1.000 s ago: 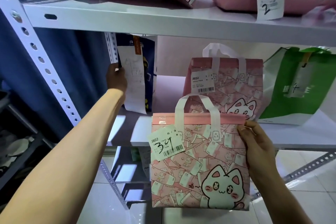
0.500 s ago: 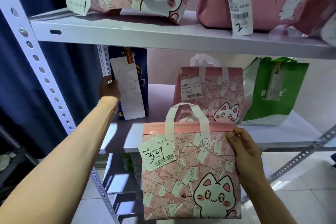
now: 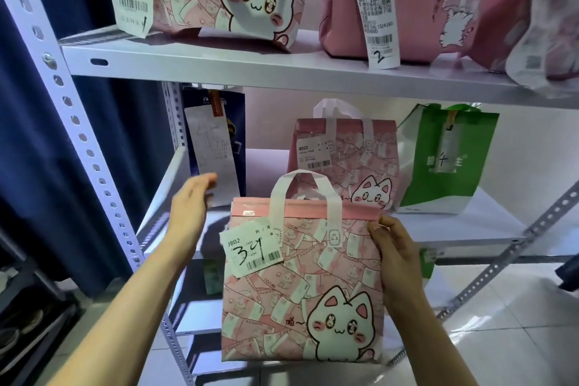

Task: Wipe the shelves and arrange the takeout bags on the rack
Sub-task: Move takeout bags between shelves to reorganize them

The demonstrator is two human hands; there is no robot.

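Holding a pink cat-print takeout bag (image 3: 300, 288) by its right edge, the right hand (image 3: 396, 260) has fingers curled round the side just under the folded pink top, while the bag hangs in front of the middle shelf (image 3: 454, 229), below its front lip and not yet resting on it. The left hand (image 3: 191, 210) hovers open with fingers loosely extended, touching nothing, beside the bag's upper left corner and in front of the dark blue bag (image 3: 225, 135) with its long receipt. A label marked 34 (image 3: 250, 249) is stuck to the held bag's front. On the same shelf stand a second pink cat bag (image 3: 347, 160) and a green bag (image 3: 448, 160); the top shelf (image 3: 219, 63) carries more pink bags. The step in hand looks like arranging, not wiping. The next move probably calls for lifting the bag over the shelf lip and setting it upright in the gap between the blue bag and the pink one, label facing out, with the left hand steadying it.
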